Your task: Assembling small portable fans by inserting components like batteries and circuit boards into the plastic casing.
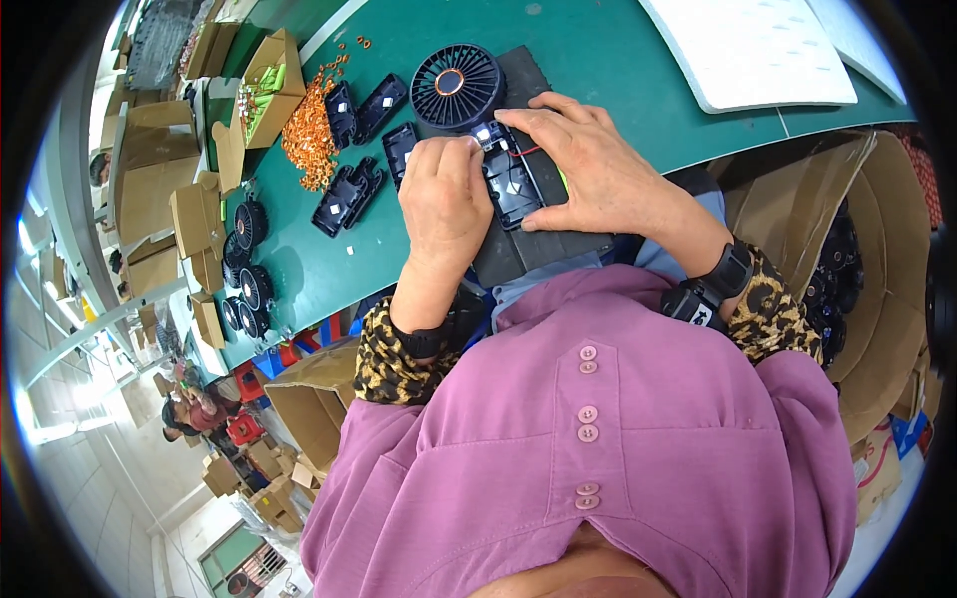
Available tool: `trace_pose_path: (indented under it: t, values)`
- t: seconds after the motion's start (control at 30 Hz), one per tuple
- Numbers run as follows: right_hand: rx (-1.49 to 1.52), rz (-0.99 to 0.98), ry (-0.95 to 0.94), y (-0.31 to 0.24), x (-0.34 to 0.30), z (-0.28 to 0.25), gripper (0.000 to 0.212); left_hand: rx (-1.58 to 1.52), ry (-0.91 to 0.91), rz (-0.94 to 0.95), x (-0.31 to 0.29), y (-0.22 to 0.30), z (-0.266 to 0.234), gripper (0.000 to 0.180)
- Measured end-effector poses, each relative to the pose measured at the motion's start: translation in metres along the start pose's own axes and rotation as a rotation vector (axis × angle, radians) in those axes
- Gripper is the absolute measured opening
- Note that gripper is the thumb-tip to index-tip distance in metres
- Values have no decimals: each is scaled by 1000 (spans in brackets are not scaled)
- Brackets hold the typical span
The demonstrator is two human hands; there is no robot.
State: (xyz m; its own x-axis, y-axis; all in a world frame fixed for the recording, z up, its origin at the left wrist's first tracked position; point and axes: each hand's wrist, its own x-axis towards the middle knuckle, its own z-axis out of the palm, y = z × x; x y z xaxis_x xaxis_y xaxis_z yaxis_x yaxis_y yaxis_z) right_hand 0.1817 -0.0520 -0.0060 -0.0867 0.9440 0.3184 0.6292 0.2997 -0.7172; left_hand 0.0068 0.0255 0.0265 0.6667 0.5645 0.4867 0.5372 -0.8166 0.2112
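A small black fan (457, 88) lies on a dark mat (523, 75), its round grille away from me. Its handle casing (513, 189) is opened toward me, showing a small white-and-dark circuit board (488, 135) and a red wire. My right hand (593, 164) grips the casing, index finger at the board end and thumb at the near end. Beside the board, my left hand (444, 194) is closed in a pinch; what its fingertips hold, if anything, is hidden. Under and beyond the left hand lies a black casing half (399, 148), partly covered.
More black casing halves (347, 194) lie to the left, near a heap of orange rings (311, 135). A box of green cylindrical cells (264, 90) stands beyond. Several fans (251, 224) sit at the left edge. White foam sheets (758, 50) lie far right; a cardboard box (867, 259) is below.
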Motion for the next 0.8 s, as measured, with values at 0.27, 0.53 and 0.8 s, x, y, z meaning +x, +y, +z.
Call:
trace_pose_path:
  t: [0.27,0.53,0.8]
  values:
    - [-36,-15,-4,0,-2,-4,95,82,-63,27,7,3,-4,7]
    - [-8,-115,112,6,31,-15,20,-7,25,4,-1,-2,-5,9]
    - [-47,-171,114,0,47,-1,6,-123,52,-68,-1,-6,0,10]
